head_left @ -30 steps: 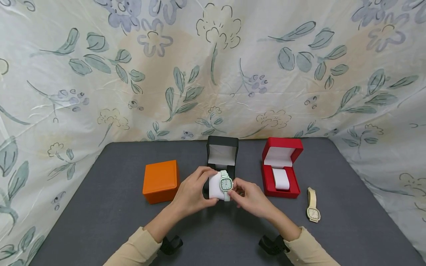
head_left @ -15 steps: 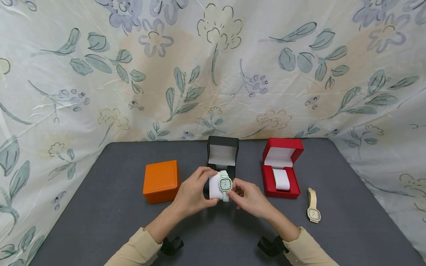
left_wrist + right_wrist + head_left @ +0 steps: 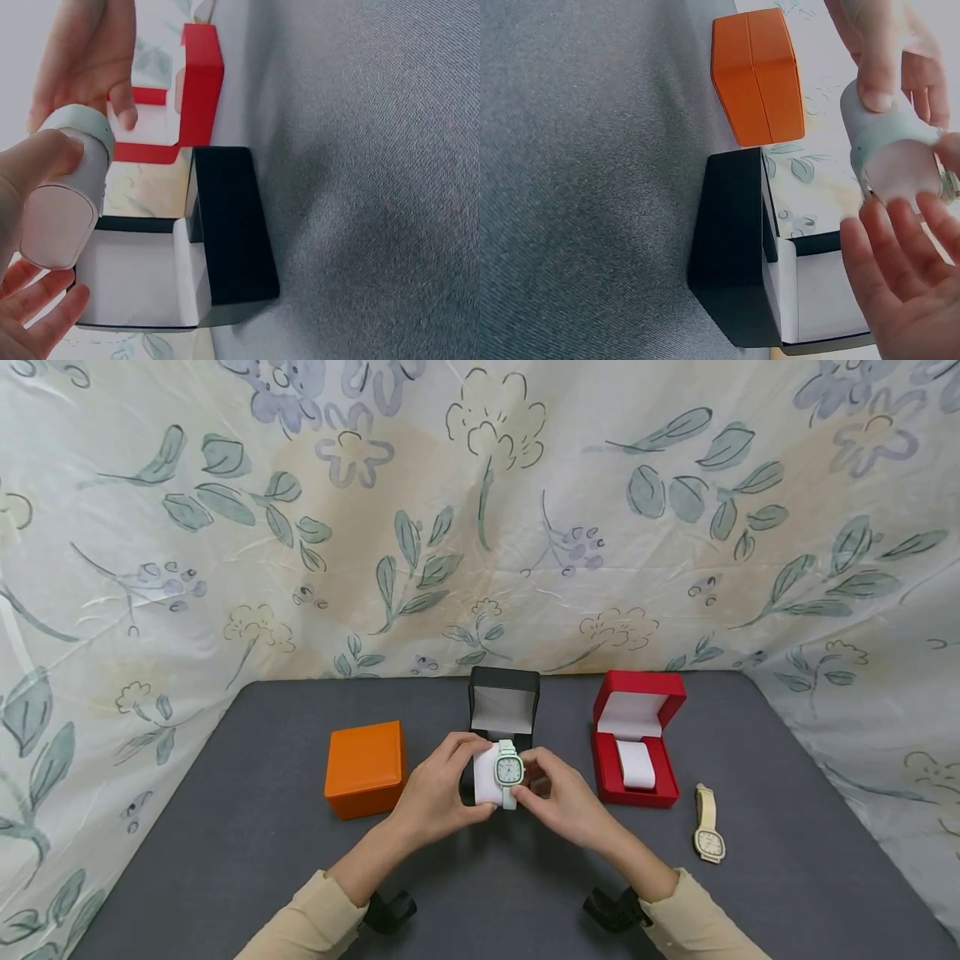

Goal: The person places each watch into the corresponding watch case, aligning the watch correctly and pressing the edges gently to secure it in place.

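My left hand [image 3: 442,785] grips a white watch pillow [image 3: 486,778] by its left end, thumb on the near side and fingers on the far side. A pale mint-green wristwatch [image 3: 509,770] with a squarish dial is wrapped round the pillow's right part. My right hand [image 3: 566,799] holds the watch at its right edge, thumb and index finger curved about the case. In the right wrist view the right fingertips [image 3: 900,210] lie by the pillow's round end, beside the strap [image 3: 885,135]. The pillow is held up close in front of the open black box [image 3: 506,706].
An orange box [image 3: 365,770], lid down, stands to the left. On the right, an open red box [image 3: 609,781] holds a white pillow [image 3: 635,765]. A beige-gold wristwatch [image 3: 707,827] lies farther right on the grey tabletop [image 3: 247,860]. A floral cloth [image 3: 420,643] hangs behind.
The watch has shifted slightly left along the pillow. The right hand's index finger has moved up along the watch's right edge. The left hand keeps its grip; boxes stay put.
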### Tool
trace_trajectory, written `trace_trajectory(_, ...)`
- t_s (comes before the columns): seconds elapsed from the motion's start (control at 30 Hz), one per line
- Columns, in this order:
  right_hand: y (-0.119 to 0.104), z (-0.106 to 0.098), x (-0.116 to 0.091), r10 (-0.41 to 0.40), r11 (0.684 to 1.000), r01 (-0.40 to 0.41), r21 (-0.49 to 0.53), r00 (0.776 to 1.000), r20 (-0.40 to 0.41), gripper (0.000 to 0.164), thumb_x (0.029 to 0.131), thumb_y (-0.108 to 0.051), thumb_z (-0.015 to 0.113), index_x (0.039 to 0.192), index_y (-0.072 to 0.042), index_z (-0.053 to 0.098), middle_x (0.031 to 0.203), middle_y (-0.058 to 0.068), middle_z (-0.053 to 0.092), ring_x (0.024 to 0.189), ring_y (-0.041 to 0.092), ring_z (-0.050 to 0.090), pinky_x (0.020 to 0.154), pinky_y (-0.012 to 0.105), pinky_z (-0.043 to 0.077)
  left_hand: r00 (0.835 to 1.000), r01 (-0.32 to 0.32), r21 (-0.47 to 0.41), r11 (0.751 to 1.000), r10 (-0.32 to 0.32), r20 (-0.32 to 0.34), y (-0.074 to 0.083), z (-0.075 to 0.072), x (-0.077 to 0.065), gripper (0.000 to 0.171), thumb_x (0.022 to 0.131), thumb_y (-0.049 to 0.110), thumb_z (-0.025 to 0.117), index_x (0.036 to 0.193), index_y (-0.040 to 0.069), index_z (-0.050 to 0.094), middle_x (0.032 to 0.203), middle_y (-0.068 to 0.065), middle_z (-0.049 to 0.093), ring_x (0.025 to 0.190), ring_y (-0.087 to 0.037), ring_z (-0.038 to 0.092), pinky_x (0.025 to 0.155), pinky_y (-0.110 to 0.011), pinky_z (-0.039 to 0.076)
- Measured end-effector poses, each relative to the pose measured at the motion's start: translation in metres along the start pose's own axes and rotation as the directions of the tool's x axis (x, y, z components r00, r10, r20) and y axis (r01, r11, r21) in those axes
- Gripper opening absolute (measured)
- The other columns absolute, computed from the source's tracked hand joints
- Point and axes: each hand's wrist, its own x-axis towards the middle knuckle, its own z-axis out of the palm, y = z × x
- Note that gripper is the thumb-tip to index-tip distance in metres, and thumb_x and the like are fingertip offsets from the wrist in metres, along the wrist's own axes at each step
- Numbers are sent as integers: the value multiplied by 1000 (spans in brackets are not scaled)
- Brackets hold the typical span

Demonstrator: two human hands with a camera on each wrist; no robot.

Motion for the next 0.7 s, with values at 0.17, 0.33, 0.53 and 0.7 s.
trace_trajectory(0.17, 0, 1, 0, -27, 1000, 28, 13, 999, -41, 49, 79, -8, 71, 124, -11, 49, 109, 2, 55, 95, 20, 58, 78, 38, 53, 1000, 3, 2, 1000, -3, -7, 1, -2, 1, 68, 62, 29, 83, 121, 13, 53, 119, -2, 49, 93, -14, 55, 78, -28, 52)
trace_trajectory(0.33, 1, 2, -1, -35, 999, 36, 10, 998, -59, 48, 78, -8, 72, 122, -13, 52, 109, 0, 57, 95, 13, 58, 79, 35, 53, 1000, -2, 1, 1000, 2, -9, 0, -2, 1, 67, 63, 29, 83, 121, 13, 53, 119, -2, 50, 93, -13, 55, 77, -28, 52)
trace_trajectory(0.53, 1, 1, 0, -58, 997, 62, 44, 994, -93, 63, 76, -5, 73, 132, -11, 43, 117, 7, 53, 99, 19, 56, 78, 36, 53, 1000, -18, -8, 1000, 18, -14, 0, -2, 1, 68, 63, 30, 82, 121, 13, 52, 120, -3, 49, 96, -16, 56, 77, -29, 52)
trace_trajectory(0.7, 2, -3, -1, -79, 995, 81, 63, 996, -34, 75, 77, -5, 73, 140, -17, 34, 130, 2, 44, 107, 18, 53, 82, 41, 51, 999, -42, -7, 999, 42, -16, 1, -4, 2, 68, 63, 30, 83, 121, 12, 53, 121, -3, 49, 95, -14, 56, 76, -28, 51)
